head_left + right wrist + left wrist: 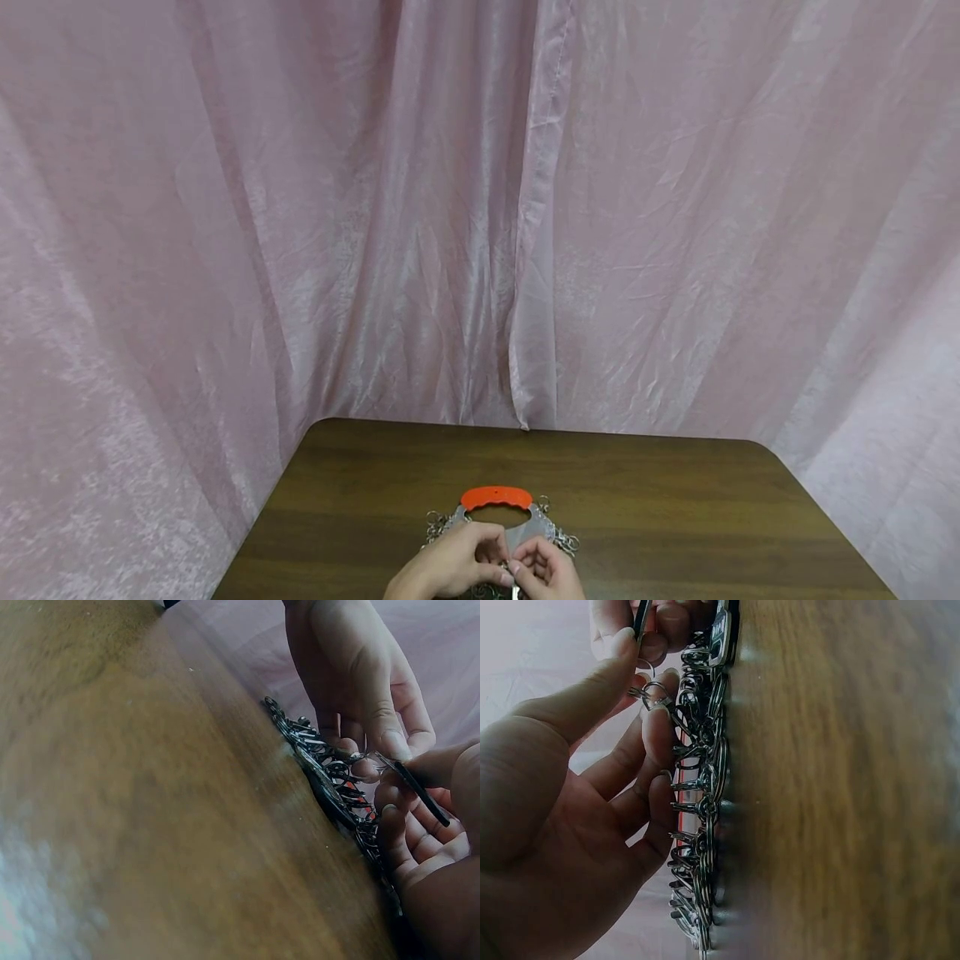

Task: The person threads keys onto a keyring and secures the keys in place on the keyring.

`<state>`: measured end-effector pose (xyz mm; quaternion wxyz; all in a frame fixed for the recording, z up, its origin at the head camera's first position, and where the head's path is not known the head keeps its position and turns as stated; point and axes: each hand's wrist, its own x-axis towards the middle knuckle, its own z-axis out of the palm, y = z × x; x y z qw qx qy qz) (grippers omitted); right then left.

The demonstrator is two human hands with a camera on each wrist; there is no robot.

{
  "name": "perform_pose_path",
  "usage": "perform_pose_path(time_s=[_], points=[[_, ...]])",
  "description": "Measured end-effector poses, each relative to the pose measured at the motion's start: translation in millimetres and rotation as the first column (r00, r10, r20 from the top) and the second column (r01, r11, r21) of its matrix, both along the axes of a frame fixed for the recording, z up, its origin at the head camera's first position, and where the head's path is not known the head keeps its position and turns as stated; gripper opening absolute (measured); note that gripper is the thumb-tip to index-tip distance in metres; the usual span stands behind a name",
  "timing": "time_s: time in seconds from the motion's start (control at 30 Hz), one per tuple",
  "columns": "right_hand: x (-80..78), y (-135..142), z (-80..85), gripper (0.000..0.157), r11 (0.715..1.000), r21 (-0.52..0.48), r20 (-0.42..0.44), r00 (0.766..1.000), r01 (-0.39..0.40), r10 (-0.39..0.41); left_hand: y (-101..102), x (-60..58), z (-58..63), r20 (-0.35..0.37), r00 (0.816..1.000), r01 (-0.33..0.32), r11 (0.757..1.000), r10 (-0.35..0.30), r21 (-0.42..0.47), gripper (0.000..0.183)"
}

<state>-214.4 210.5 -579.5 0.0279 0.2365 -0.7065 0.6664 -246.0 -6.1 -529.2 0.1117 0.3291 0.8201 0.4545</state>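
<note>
A metal key-ring carrier with an orange handle (497, 497) lies on the table, its edge lined with small clips and split rings (705, 787). At its near edge my left hand (457, 562) pinches a small metal ring (655, 691) between thumb and forefinger. Close against it, my right hand (551, 573) pinches a slim, flat piece (421, 793), dark in the wrist views, whose exact kind I cannot tell. A thin ring (646, 667) shows between the two hands' fingertips. The hands cover part of the carrier in the head view.
The brown wooden table (675, 508) extends to both sides and behind the carrier. Pink curtains (465, 208) hang beyond its far edge and along both sides. Clusters of loose-hanging rings (566, 543) jut out from the carrier's right side.
</note>
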Motion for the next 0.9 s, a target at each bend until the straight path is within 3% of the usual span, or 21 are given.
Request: perform_pose_path(time_s=[0.43,0.9], points=[[2.7,-0.9,1.3,0.012,1.000,-0.024,-0.017,1.000,0.019,-0.019,-0.9,-3.2,-4.6,0.136,0.991,0.001,0.999,-0.005,0.032,0.024],[1.6,1.5,3.8,0.014,1.000,-0.004,0.063,0.998,0.011,-0.011,0.4,-3.1,-2.7,0.023,1.000,0.008,1.000,-0.008,0.014,0.019]])
